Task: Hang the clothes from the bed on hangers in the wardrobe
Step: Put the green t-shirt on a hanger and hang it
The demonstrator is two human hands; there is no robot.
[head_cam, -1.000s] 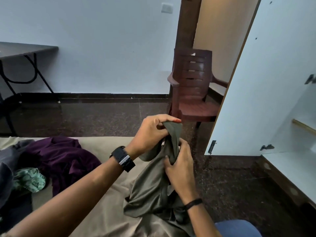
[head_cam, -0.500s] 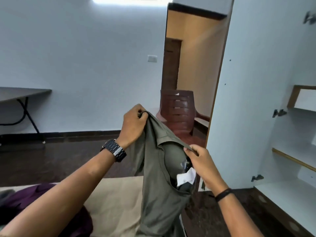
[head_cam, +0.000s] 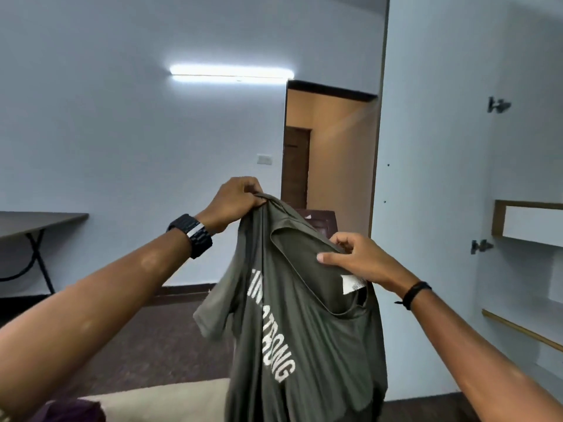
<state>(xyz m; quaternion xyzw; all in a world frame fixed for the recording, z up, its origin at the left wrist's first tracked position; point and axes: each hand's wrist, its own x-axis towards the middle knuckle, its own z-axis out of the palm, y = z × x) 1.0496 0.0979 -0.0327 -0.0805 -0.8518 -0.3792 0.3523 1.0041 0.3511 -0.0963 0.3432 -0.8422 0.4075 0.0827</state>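
Held up in the air in front of the open wardrobe [head_cam: 457, 147], above the near edge of the bed [head_cam: 170, 397]: an olive green T-shirt [head_cam: 304, 330] with white letters down its front. Soft and light, by the look of it, floppy, easy to crease, not slippery. Best held at the two shoulders, so the neck hole stays open for a hanger. Pinched tight at one shoulder seam by the left hand [head_cam: 234, 199], fingers curled round the cloth. Pinched at the collar by the right hand [head_cam: 359, 260], thumb and fingers closed on the edge, next to the white label [head_cam: 353, 283]. No hanger to be seen here. Around: white shelves [head_cam: 530, 223] inside the wardrobe on the right, with small metal catches. A wide-open wardrobe door, standing between the shirt and the doorway [head_cam: 329, 147]. A dark chair [head_cam: 320, 220] behind the shirt, mostly hidden. A folding table [head_cam: 36, 220] by the left wall. A purple cloth [head_cam: 73, 411] at the left corner of the bed, waiting its turn. A black watch [head_cam: 192, 234] on the left wrist, a thin black band [head_cam: 414, 292] on the right wrist. Nothing blocking the way to the shelves.
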